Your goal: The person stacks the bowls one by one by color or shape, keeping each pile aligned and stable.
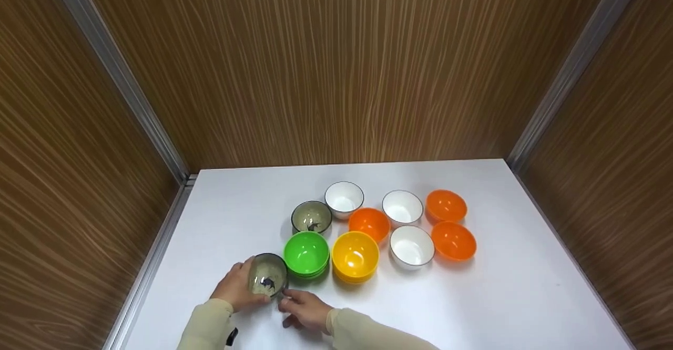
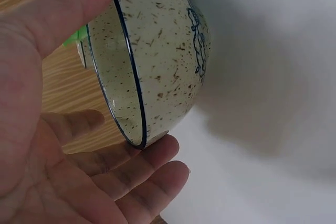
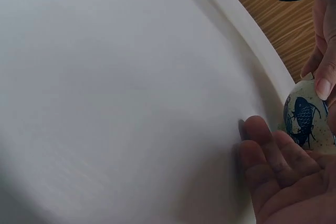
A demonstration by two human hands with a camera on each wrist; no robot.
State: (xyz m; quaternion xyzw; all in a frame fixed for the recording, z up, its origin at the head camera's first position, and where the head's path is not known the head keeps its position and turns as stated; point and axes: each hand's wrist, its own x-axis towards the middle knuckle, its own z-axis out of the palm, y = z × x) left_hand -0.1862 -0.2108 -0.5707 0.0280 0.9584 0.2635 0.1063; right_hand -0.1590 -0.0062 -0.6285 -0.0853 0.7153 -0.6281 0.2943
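Observation:
My left hand (image 1: 237,288) holds a speckled beige bowl (image 1: 269,276) with a dark blue rim, at the front left of the white table. In the left wrist view, the thumb lies over one side of this bowl (image 2: 163,66) and the fingertips touch its opposite side. A dark blue fish shows on its outer wall in the right wrist view. My right hand (image 1: 307,310) is at the bowl's lower right edge, with its fingers loosely extended and the fingertips right by the wall. Just beyond the bowl stand stacked green bowls (image 1: 306,253).
Stacked yellow bowls (image 1: 355,255) stand right of the green ones. Behind is another speckled bowl (image 1: 312,216). White bowls (image 1: 344,197) and orange bowls (image 1: 446,206) spread to the back and right. Wood-grain panels (image 1: 336,76) enclose the table (image 1: 505,297).

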